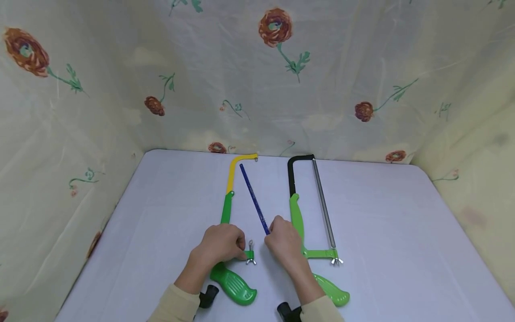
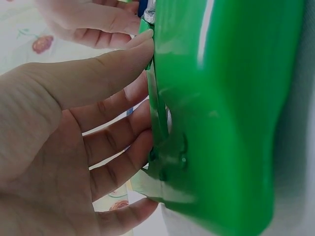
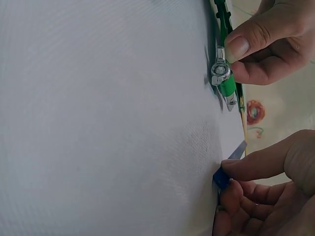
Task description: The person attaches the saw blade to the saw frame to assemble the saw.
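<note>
A hacksaw frame with a yellow bow [image 1: 232, 174] and a green handle [image 1: 237, 286] lies on the table without a blade in it. My left hand [image 1: 223, 242] grips its green crossbar near the wing nut [image 1: 251, 262]; the left wrist view shows the thumb and fingers around the green metal [image 2: 157, 98]. In my right hand [image 1: 283, 241] the near end of a blue hacksaw blade [image 1: 255, 199] is pinched between thumb and fingers. The blade slants away between the two saws, its far tip close to the yellow bow.
A second hacksaw [image 1: 297, 214], black and light green, lies on the right with a grey blade [image 1: 323, 201] fitted; my right forearm covers part of it. The white table [image 1: 402, 232] meets a flowered cloth [image 1: 342, 67] at its back edge. Black wrist mounts show at the bottom.
</note>
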Motion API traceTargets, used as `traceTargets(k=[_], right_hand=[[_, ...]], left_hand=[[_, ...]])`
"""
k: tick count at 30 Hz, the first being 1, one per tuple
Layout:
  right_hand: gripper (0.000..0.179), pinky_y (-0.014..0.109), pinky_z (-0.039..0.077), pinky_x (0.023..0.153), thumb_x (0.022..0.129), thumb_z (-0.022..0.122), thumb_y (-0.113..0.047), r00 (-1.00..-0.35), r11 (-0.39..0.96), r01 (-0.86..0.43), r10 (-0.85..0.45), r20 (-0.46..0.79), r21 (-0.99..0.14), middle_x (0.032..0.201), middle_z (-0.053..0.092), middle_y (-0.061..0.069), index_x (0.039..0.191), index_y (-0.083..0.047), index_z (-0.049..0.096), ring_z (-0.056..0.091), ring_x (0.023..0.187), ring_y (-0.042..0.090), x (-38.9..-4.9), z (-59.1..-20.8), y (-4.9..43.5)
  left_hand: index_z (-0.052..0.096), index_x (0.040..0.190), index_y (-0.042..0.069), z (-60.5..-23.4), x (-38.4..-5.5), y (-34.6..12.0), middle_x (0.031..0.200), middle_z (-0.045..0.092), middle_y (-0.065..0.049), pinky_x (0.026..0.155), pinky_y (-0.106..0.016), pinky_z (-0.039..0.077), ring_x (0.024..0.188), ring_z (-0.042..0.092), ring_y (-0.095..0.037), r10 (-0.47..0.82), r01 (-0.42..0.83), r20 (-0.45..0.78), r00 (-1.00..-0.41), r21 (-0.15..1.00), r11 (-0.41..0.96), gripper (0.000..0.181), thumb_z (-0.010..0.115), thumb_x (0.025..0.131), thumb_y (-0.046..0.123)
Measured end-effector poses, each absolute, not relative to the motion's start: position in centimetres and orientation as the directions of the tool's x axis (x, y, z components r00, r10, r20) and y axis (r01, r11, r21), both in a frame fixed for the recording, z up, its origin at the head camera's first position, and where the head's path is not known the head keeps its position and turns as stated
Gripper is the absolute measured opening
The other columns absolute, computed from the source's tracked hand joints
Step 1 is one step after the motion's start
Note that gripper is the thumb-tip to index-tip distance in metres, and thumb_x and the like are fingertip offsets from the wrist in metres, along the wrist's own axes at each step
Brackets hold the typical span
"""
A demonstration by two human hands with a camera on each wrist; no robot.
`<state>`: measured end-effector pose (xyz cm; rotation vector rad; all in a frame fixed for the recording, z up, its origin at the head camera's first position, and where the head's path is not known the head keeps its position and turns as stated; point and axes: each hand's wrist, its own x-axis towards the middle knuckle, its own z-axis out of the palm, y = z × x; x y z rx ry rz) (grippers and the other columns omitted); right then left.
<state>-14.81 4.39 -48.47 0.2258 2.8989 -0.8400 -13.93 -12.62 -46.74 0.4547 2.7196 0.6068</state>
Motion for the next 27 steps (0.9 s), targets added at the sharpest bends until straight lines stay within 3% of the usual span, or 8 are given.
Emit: traceTargets(k=[5,15,27], right_hand=[[0.022,0.029,0.046,0.055,0.077,0.065,0.002,-0.980,0.827,0.184,0.114,-0.162,-0.532,0.081,0.066,0.011,0.098,0.000,0.066,0.057,0.065,0.021,-14.79,-48.21,4.41],[0.008,0.029,0.045,0.054,0.076,0.065,0.002,-0.980,0.822,0.183,0.110,-0.164,-0.540,0.075,0.064,0.010,0.083,-0.002,0.067,0.057,0.064,0.021,-14.80,-48.29,4.60],[0.006,0.025,0.036,0.045,0.077,0.062,0.001,-0.976,0.818,0.197,0.109,-0.190,-0.540,0.061,0.055,0.007,0.073,-0.003,0.061,0.052,0.052,0.018,-14.98,-48.54,4.83]], left_hand=[[0.067,0.069,0.023,-46.85,-13.91,-12.65,0.063,0.058,0.012,0.060,-0.025,0.036,0.062,0.050,-0.009,0.371,0.235,-0.236,-0.898,0.456,0.858,0.021,0.086,0.075,0.028],[0.067,0.073,0.022,-46.99,-14.00,-12.74,0.066,0.057,0.011,0.062,-0.026,0.036,0.063,0.049,-0.010,0.406,0.272,-0.240,-0.882,0.443,0.854,0.021,0.088,0.072,0.026],[0.065,0.073,0.024,-47.36,-14.03,-12.73,0.066,0.057,0.013,0.067,-0.029,0.036,0.064,0.049,-0.010,0.421,0.306,-0.233,-0.877,0.406,0.861,0.023,0.088,0.072,0.027]])
